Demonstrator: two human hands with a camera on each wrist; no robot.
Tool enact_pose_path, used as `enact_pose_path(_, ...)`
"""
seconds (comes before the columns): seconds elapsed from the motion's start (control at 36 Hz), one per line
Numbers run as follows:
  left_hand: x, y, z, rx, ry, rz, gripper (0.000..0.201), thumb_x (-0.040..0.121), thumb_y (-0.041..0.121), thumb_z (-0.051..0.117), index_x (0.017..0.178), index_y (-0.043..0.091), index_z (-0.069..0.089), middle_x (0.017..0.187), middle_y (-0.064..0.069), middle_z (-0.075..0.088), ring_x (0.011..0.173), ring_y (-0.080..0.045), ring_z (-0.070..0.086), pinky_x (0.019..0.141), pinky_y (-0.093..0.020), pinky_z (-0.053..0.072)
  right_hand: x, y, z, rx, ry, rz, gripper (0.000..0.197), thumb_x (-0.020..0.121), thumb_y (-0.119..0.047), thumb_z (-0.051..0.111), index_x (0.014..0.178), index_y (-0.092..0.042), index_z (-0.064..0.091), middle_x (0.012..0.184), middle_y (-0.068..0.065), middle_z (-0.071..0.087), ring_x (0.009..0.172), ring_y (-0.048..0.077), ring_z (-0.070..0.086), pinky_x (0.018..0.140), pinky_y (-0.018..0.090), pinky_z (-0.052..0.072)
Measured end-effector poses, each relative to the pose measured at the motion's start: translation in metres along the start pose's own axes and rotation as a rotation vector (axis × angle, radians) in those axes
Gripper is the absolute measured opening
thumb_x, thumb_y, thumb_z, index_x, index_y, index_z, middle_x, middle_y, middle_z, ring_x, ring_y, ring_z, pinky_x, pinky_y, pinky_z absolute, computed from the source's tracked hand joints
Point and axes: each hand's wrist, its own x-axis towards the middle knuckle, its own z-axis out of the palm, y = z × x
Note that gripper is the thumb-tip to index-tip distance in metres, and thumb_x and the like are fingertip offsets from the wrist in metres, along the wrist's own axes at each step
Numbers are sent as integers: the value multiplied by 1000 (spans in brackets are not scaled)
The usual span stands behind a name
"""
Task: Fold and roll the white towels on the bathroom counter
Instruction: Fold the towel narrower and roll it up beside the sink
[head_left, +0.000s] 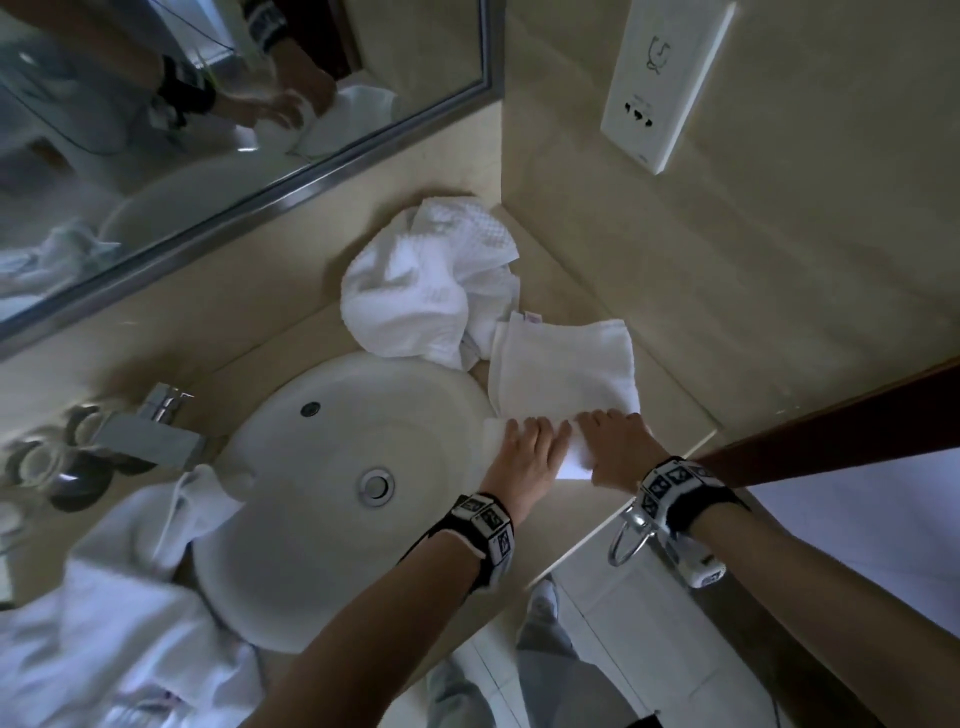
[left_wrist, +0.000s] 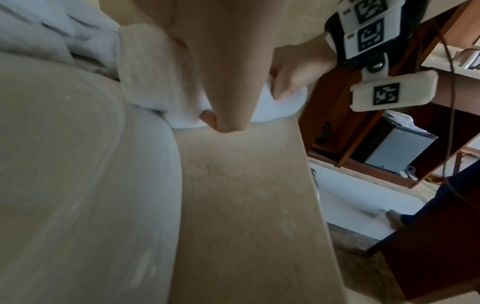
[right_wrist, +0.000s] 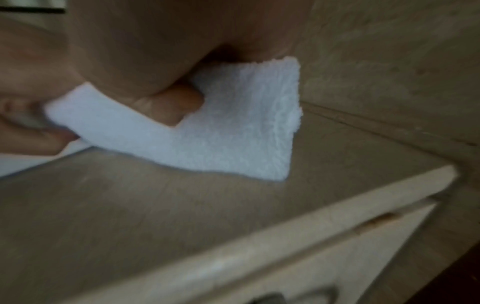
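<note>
White terry: the folded towel (head_left: 563, 364) lies on the counter (head_left: 675, 395), extending away from the grip. Left hand (head_left: 524, 457) and right hand (head_left: 618, 449) curl over its near end; rolling appears begun. Next requires even, tight turns forward.

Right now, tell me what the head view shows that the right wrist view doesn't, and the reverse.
Only the head view shows the sink, the faucet, the mirror, the crumpled towels in the corner behind the folded towel, and the left hand whole.

Only the right wrist view shows, close up, the right thumb pressed into the towel's pile, and the cabinet front below the counter's edge.

Both show the right hand gripping the folded towel's near end on the counter.
</note>
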Motion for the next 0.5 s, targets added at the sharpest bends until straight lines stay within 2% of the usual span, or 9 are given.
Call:
enact_pose_path(0.03, 6, -1, -4, -19, -7, -22, 46, 84, 12, 35, 126, 5, 51, 103, -17, 62, 92, -32, 54, 83, -47, 49, 1, 2, -4, 21, -16, -2, 61, 71, -30, 59, 127, -19, 38, 120, 2, 52, 111, 23, 50, 93, 39, 41)
enact_pose_path(0.08, 15, -6, -16, -63, -32, -22, 42, 68, 14, 53, 109, 5, 60, 87, -13, 62, 76, -29, 55, 71, -40, 49, 1, 3, -11, 31, -1, 12, 62, 71, -28, 59, 128, -18, 38, 121, 2, 50, 113, 23, 47, 95, 41, 38)
enact_pose_path(0.14, 21, -13, -31, -130, -95, -5, 53, 52, 16, 69, 103, 5, 59, 84, -11, 59, 73, -28, 55, 66, -37, 45, -4, 2, -10, -16, 111, 41, 70, 63, -26, 62, 128, -17, 40, 119, 4, 50, 111, 27, 49, 95, 43, 38)
enact_pose_path(0.22, 29, -20, -42, -201, -139, -20, 58, 67, 19, 66, 119, 3, 45, 103, -13, 56, 93, -31, 54, 79, -40, 40, -15, 0, 8, -90, 240, 7, 97, 40, -24, 72, 131, -10, 44, 115, 15, 56, 103, 36, 57, 92, 53, 44)
enact_pose_path(0.25, 32, -19, -42, -228, -134, -21, 60, 70, 19, 64, 123, 4, 42, 107, -13, 55, 98, -32, 53, 83, -41, 39, -19, 0, 15, -120, 256, -8, 101, 36, -23, 74, 133, -8, 45, 116, 18, 56, 104, 38, 57, 92, 56, 43)
enact_pose_path(0.31, 33, -12, -42, -286, -135, -8, 60, 70, 19, 64, 124, 6, 40, 110, -13, 54, 100, -33, 53, 86, -42, 39, -23, 5, 20, -158, 267, -18, 97, 39, -19, 75, 130, -8, 46, 111, 19, 56, 97, 37, 56, 89, 54, 43)
enact_pose_path(0.36, 29, -1, -37, -351, -142, 0, 61, 72, 21, 62, 126, 7, 38, 112, -13, 53, 102, -33, 51, 88, -44, 38, -22, 14, 19, -179, 283, -28, 83, 43, -19, 74, 121, -10, 45, 99, 15, 58, 84, 33, 55, 79, 47, 46)
enact_pose_path(0.42, 24, 10, -31, -421, -147, 4, 66, 75, 25, 59, 133, 10, 30, 115, -13, 51, 104, -33, 51, 89, -45, 38, -19, 26, 15, -179, 267, -47, 76, 37, -22, 74, 110, -12, 52, 88, 9, 59, 76, 30, 57, 73, 42, 47)
enact_pose_path(0.5, 17, 9, -25, -665, -171, 8, 70, 77, 35, 58, 136, 19, 23, 117, -10, 53, 105, -30, 54, 89, -43, 45, -20, 45, 13, -176, 238, -80, 75, 31, -21, 73, 105, -16, 58, 88, 4, 60, 79, 26, 60, 78, 43, 47)
